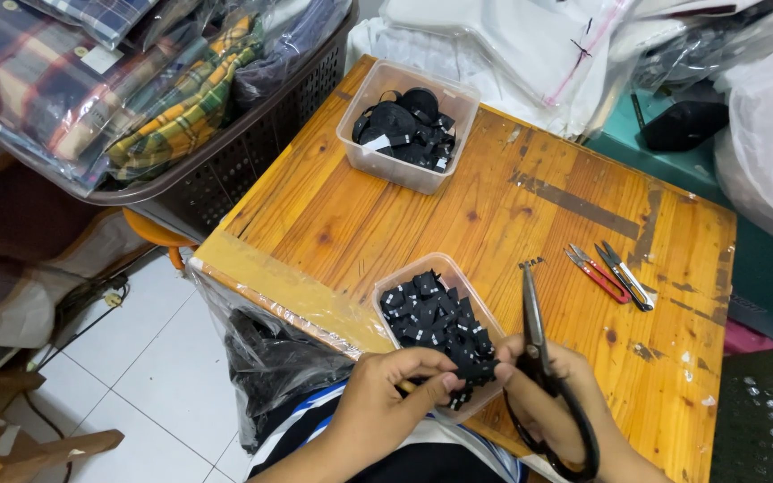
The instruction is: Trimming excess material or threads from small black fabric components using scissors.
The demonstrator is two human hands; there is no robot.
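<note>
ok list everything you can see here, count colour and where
table: one, orange-brown wood, centre
near tub: one, clear plastic, front table edge, full of small black pieces
far tub: one, clear plastic, back of table, holds black strap bits
snips: two, one red-handled, one dark, right side of table
scissors: one, black, in right hand, blades pointing away
black piece: one, pinched by left fingers over near tub
basket: one, dark brown, left of table
plaid fabric: several bagged, in basket
plastic bags: several, white or clear, behind table
left hand: one, bottom centre
right hand: one, bottom right
</note>
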